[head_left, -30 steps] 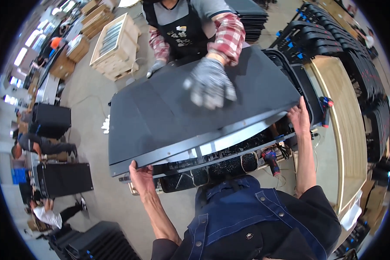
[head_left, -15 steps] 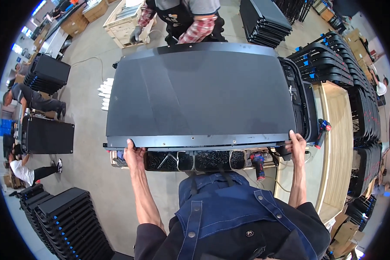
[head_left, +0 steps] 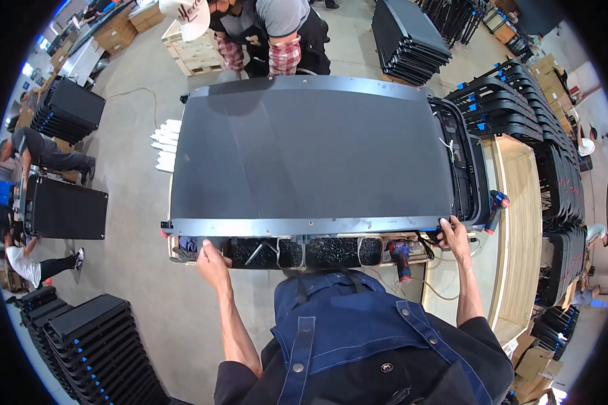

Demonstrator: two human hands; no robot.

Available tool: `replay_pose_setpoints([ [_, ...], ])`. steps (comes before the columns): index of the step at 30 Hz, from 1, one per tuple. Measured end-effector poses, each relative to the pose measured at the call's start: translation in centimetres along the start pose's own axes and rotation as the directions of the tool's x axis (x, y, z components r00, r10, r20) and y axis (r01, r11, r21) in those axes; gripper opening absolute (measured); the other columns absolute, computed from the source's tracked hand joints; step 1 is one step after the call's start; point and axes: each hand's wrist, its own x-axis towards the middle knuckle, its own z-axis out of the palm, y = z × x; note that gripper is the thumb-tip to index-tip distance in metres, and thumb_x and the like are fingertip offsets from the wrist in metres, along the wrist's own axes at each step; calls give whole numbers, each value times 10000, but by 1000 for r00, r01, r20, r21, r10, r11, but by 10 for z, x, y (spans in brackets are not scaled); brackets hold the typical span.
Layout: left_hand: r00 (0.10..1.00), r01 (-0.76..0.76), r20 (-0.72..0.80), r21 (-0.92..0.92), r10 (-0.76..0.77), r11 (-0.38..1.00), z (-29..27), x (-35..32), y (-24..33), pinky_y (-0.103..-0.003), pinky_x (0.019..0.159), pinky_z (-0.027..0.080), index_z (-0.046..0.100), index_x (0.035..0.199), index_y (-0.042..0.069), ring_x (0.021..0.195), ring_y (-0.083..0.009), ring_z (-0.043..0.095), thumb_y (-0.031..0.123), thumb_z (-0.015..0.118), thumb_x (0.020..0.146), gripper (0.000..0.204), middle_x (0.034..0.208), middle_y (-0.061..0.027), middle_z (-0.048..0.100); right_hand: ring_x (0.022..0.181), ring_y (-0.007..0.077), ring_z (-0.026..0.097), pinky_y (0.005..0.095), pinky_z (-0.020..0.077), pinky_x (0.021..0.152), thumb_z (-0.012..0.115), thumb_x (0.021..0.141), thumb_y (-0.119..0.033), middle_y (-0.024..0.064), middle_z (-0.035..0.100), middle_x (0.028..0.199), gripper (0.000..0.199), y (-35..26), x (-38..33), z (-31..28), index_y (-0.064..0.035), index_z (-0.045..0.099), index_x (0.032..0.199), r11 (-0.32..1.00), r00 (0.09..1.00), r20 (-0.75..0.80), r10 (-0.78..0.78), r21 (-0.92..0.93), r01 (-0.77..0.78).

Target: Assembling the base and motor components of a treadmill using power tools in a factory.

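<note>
Large dark panel (head_left: 311, 152) lies flat across the workbench, filling most of the middle of the view; a pale metal strip runs along its near edge. Left hand (head_left: 209, 256) grips the underside of that near edge close to the left corner, fingers curled under the strip. Right hand (head_left: 452, 233) holds the near right corner, fingers closed over the edge.

Under the near edge: a row of open bins (head_left: 304, 251) with small dark parts. A red and black power screwdriver (head_left: 401, 258) sits just right of the bins, a second one (head_left: 494, 206) hangs past the panel's right corner.

Far side: a co-worker (head_left: 270, 34) in a plaid-sleeved shirt and dark apron leans over the panel's far edge; their hands are hidden behind it.

Right of the panel, a black frame (head_left: 463, 169) lies alongside it, touching or nearly so. Stacks of black panels (head_left: 405, 37) far right and near left on the floor. Wooden pallet (head_left: 196, 50) far left.
</note>
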Motion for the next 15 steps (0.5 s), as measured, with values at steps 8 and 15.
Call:
replay_pose_setpoints([
  [8, 960, 249, 192, -918, -202, 309, 65, 25, 22, -526, 1053, 505, 382, 1514, 99, 1307, -313, 543, 755, 371, 983, 844, 1458, -142, 500, 584, 316, 692, 427, 516, 557, 788, 866, -368, 189, 681, 661, 430, -9, 7, -29, 0, 591, 766, 734, 903, 182, -390, -530, 424],
  [15, 998, 60, 50, -882, -34, 468, 85, 10, 57, -595, 1158, 406, 270, 1568, 31, 1450, -390, 398, 760, 184, 998, 929, 1592, -169, 373, 628, 240, 677, 399, 480, 580, 717, 910, -502, 107, 663, 651, 463, 1, 16, -36, -46, 661, 847, 713, 939, 210, -273, -610, 344],
])
